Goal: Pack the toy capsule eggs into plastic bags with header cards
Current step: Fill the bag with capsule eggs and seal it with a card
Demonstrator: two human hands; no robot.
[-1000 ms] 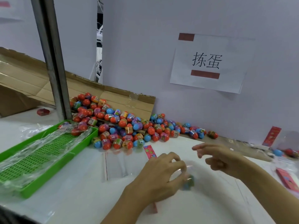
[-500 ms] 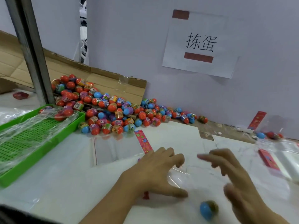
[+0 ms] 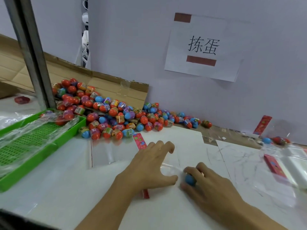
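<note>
Right hand curled round blue capsule egg, thumb below, fingers over top, egg down on white table. Left hand just beside it, fingers spread and loosely bent, palm pressing flat on clear plastic bag; red header card pokes out under wrist. Egg sits right at bag's edge, near left thumb tip. Big egg pile further back against cardboard, green tray off left.
</note>
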